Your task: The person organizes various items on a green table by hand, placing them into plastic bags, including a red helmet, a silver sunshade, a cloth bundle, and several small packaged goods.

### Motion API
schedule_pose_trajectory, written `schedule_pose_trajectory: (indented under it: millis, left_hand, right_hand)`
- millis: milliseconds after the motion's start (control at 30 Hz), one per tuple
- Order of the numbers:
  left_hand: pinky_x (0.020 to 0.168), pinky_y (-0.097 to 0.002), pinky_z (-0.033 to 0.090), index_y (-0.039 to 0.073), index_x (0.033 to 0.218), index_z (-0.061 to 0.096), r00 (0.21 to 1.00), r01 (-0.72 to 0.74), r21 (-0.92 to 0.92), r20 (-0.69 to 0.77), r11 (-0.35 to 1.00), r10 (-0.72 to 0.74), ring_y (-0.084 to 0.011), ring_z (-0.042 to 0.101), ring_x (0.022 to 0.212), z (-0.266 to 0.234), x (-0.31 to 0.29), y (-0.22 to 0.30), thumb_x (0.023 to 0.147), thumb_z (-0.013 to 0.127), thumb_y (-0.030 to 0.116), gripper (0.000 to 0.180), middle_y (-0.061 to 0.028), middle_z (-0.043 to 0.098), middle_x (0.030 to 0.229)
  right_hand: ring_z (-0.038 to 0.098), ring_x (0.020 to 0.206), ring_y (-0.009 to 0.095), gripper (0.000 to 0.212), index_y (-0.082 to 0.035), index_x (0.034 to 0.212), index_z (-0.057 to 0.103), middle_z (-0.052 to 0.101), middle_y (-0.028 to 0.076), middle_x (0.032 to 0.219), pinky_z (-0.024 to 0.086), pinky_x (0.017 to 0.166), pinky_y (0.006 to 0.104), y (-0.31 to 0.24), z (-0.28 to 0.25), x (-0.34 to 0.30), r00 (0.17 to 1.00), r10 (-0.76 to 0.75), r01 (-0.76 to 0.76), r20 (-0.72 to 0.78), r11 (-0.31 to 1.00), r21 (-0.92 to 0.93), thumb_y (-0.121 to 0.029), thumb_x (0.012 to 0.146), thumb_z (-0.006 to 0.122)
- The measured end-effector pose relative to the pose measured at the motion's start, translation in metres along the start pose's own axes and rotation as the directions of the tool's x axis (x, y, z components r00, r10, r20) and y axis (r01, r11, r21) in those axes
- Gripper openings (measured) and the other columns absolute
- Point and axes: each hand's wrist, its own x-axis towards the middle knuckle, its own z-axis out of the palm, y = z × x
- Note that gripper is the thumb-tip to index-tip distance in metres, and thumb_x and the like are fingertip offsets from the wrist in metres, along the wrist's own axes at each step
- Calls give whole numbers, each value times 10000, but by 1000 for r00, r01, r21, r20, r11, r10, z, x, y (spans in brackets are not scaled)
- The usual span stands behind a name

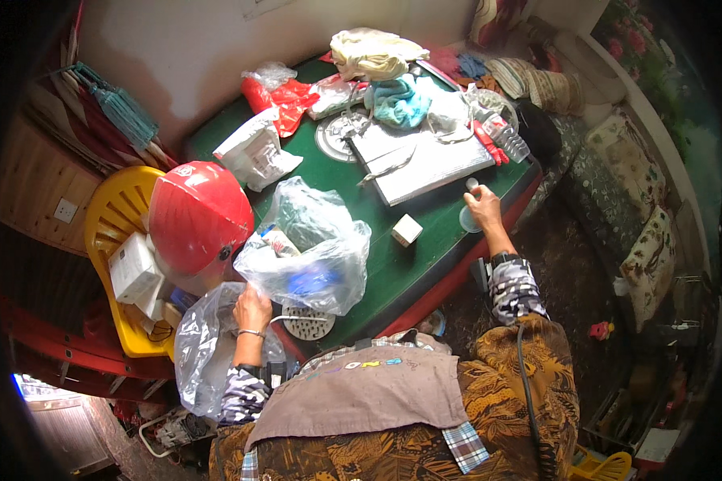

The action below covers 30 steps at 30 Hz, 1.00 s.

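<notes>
At the near left edge of the green table [385, 276], my left hand [253, 313] is closed on a clear plastic bag [204, 345] that hangs down beside my forearm. Just beyond it lies another clear plastic bag [341, 260] with something blue and other items inside. My right hand [487, 210] is at the table's right side, fingers pinched at a small whitish round piece [472, 184], too small to name surely. Below those fingers stands a small clear cup [468, 220], partly hidden by the hand. A small white box [407, 231] sits between my hands, nearer the right.
A red helmet [200, 212] and a yellow chair [104, 208] with boxes stand at left. Farther back are a silver flat panel [425, 164], a white pouch [257, 152], a red bag [285, 100], a turquoise cloth [401, 100] and a clear bottle [505, 136].
</notes>
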Motion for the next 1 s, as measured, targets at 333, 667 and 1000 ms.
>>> schedule_pose_trajectory:
  millis: [333,667,1000]
  left_hand:
    - [649,-415,501,-2,848,598,993,-70,-271,74,960,93,-366,647,732,-82,-34,3,799,521,137,166,-221,629,721]
    - [640,-321,565,-38,1104,498,849,371,-921,387,117,361,-229,667,721,-116,-65,38,884,474,54,240,-209,648,935]
    - [950,-561,426,104,1400,291,586,539,-829,242,-149,773,-366,483,1194,-57,-82,98,826,314,762,874,-160,408,1367]
  right_hand:
    - [638,870,278,417,-56,1078,601,659,151,961,501,740,382,30,9,53,953,114,-111,281,993,-28,-335,782,693]
    - [569,729,94,120,-53,927,619,590,-2,808,462,616,223,-87,-38,-59,654,-329,-566,681,384,730,-119,862,543]
    - [605,666,269,344,-67,983,543,565,113,859,505,567,357,-293,-25,-204,351,-926,575,138,329,749,-272,771,719]
